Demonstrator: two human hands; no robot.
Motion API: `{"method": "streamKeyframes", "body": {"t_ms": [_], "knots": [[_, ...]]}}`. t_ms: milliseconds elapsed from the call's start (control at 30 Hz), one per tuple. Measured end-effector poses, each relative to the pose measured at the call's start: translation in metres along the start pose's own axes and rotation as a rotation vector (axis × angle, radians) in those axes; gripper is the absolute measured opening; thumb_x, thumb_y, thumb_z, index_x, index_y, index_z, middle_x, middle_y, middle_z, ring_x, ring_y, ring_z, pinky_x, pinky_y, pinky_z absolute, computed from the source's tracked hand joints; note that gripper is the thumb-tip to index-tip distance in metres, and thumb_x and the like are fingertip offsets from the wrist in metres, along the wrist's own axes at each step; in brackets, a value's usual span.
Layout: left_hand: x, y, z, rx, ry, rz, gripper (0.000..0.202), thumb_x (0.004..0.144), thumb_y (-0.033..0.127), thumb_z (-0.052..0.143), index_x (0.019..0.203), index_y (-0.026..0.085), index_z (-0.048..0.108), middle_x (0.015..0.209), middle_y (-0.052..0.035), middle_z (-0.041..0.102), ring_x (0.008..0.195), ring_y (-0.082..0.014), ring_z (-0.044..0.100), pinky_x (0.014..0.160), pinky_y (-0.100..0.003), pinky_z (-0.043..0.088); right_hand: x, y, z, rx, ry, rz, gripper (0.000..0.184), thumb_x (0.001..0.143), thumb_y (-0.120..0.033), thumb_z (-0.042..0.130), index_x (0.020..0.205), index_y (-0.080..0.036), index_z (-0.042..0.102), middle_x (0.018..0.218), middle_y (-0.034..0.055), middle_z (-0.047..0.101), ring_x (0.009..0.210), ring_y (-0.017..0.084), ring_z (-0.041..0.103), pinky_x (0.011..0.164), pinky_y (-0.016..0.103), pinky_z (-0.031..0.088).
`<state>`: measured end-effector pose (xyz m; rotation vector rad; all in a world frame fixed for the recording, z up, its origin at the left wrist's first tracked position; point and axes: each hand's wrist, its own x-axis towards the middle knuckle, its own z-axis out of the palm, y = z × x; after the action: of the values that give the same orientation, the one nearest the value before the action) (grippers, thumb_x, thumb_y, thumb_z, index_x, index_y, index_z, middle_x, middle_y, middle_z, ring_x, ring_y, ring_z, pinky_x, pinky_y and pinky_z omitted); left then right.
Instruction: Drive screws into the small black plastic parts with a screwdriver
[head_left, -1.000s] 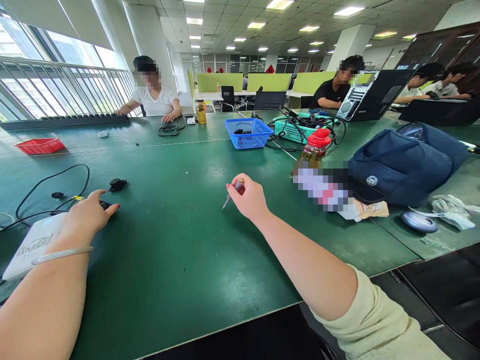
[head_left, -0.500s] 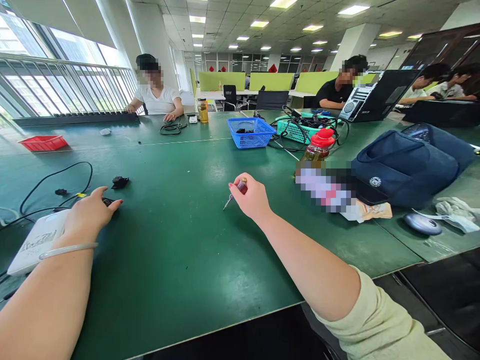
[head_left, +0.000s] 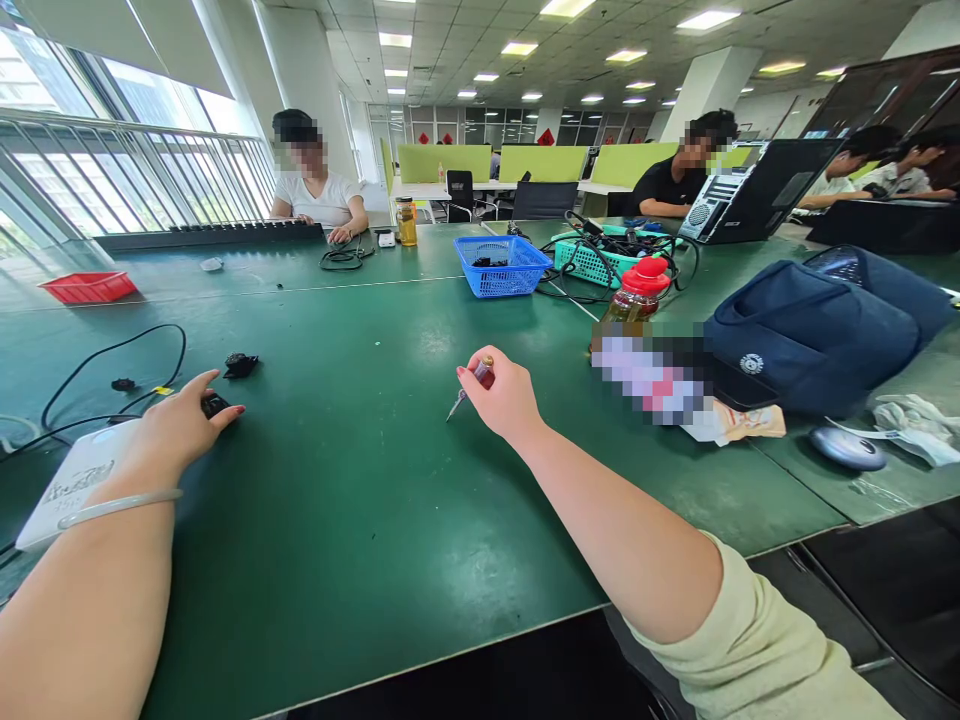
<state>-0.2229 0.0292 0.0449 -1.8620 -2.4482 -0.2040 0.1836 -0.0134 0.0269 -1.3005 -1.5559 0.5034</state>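
Note:
My right hand (head_left: 504, 395) is closed around a small screwdriver (head_left: 471, 382) with a red-brown handle, its metal tip pointing down-left at the green table (head_left: 360, 500). My left hand (head_left: 178, 425) reaches out over the table with thumb and forefinger on a small black part (head_left: 213, 405). A second small black part (head_left: 240, 364) lies just beyond it. A bangle sits on my left wrist.
A white box (head_left: 71, 485) and black cables (head_left: 105, 370) lie at the left. A blue basket (head_left: 498, 265), a teal basket with cables (head_left: 600, 258), a red-capped bottle (head_left: 634, 290), a navy bag (head_left: 814, 330) and a mouse (head_left: 846, 447) stand to the right. Other people sit at the far side.
My left hand has shifted slightly on the small black part. A person at the far left has slid the long black keyboard to the right. My right hand barely moved.

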Motion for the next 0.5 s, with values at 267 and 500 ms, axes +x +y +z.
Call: {"method": "streamKeyframes", "body": {"t_ms": [267, 500], "knots": [[0.0013, -0.0077, 0.0031, -0.049, 0.033, -0.023, 0.086, 0.089, 0.058, 0.05, 0.158, 0.021, 0.016, 0.14, -0.016, 0.058, 0.124, -0.0413, 0.055, 0.098, -0.053, 0.046, -0.0006, -0.0008, -0.0002, 0.0, 0.001, -0.004, 0.019, 0.086, -0.039, 0.056, 0.076, -0.024, 0.049, 0.062, -0.0032, 0.057, 0.056, 0.013, 0.051, 0.057, 0.028, 0.04], [0.0025, -0.0102, 0.0055, -0.092, 0.03, 0.003, 0.081, 0.09, 0.054, 0.048, 0.158, 0.021, 0.019, 0.141, -0.0145, 0.058, 0.123, -0.0407, 0.057, 0.101, -0.052, 0.045, -0.0005, -0.0008, -0.0006, 0.004, 0.01, 0.003, 0.02, 0.086, -0.04, 0.057, 0.075, -0.024, 0.049, 0.061, -0.0034, 0.057, 0.055, 0.013, 0.051, 0.058, 0.028, 0.041]]}}
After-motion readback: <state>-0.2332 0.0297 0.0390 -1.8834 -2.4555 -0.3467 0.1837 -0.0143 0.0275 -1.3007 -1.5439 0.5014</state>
